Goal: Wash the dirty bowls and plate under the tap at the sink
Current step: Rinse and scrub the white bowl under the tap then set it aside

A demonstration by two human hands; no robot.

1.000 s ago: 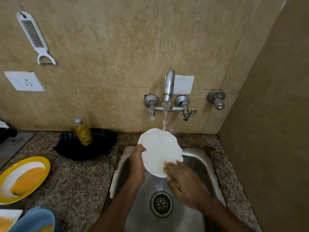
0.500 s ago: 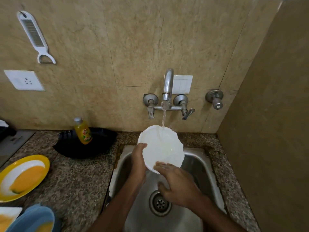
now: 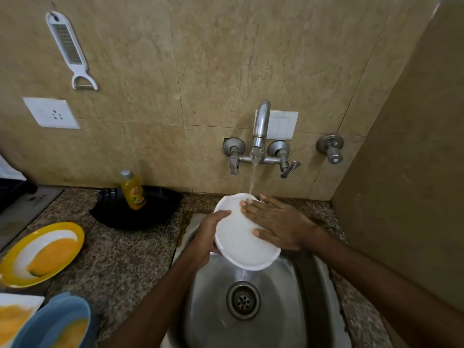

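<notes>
Over the steel sink point(image 3: 208, 310), under the running tap point(image 3: 261, 126), I see the white dish point(image 3: 241, 239) held tilted, its top edge up by the water and its low edge above the drain. The left hand point(image 3: 211, 229) curls round the dish's left rim and grips it. The right hand point(image 3: 276, 222) lies flat on its face, fingers straight, where the water lands. I think the rubbing should go downward next. A yellow plate point(image 3: 15, 262) and blue bowl point(image 3: 60, 312) wait at the counter's left edge, nearer the left hand.
</notes>
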